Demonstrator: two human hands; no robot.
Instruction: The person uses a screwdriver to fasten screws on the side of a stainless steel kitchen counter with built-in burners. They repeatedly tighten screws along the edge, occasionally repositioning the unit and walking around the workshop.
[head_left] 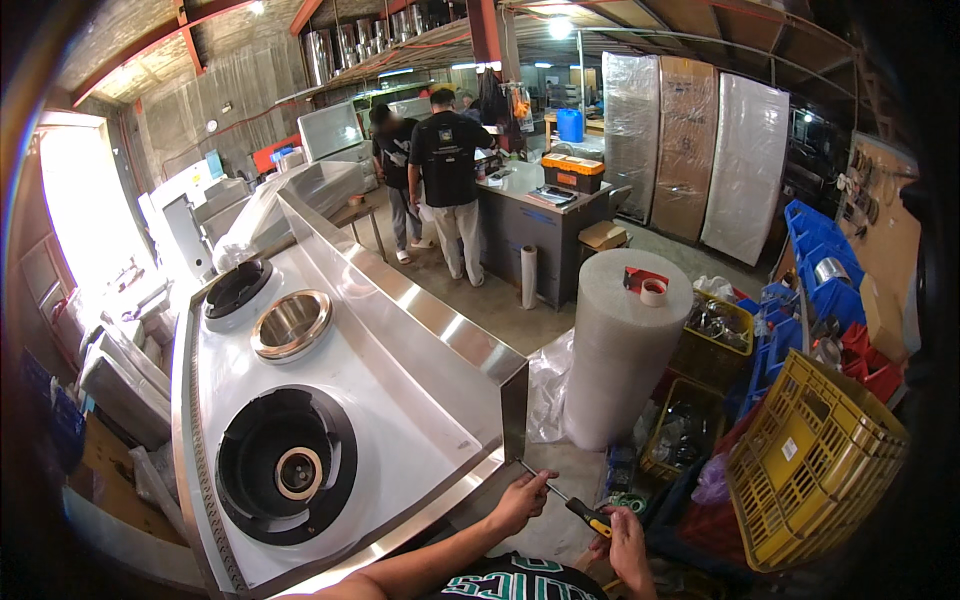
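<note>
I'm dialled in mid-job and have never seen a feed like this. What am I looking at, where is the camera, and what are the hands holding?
There is no machine here: it is one wide fisheye picture from a camera on a person's head, looking down, so straight edges bend near the rim. The left hand steadies the metal shaft of a screwdriver, and the right hand grips its yellow and black handle. The tip sits at the lower corner of a stainless steel cooker. Its top carries a large black burner ring, a steel bowl-shaped well and a smaller black ring. Beside it stand a roll of bubble wrap and a yellow crate. Two other people stand further back.
</note>
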